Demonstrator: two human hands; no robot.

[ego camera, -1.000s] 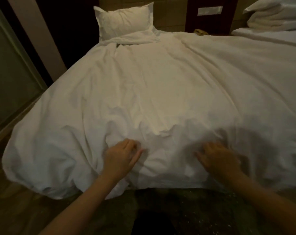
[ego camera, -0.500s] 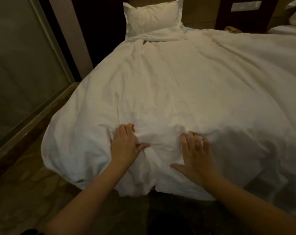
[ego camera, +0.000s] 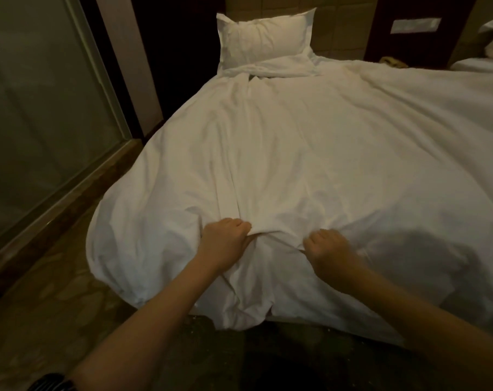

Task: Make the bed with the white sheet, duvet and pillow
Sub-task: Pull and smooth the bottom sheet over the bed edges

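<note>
With my left hand (ego camera: 225, 240) and right hand (ego camera: 328, 248) both bunching the duvet (ego camera: 296, 153) at the bed's foot edge, I judge I'm straightening it, and next must pull evenly away from the pillow (ego camera: 263, 38).

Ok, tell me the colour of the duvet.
Plain white duvet, no pattern; clearest in the head view.

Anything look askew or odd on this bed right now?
Yes. The duvet is creased and bunched at the foot, where the left hand and right hand each grip a fold, and its near left corner bulges over the edge. Its top edge lies crumpled just in front of the pillow. Nothing spilled or damaged shows.
</note>
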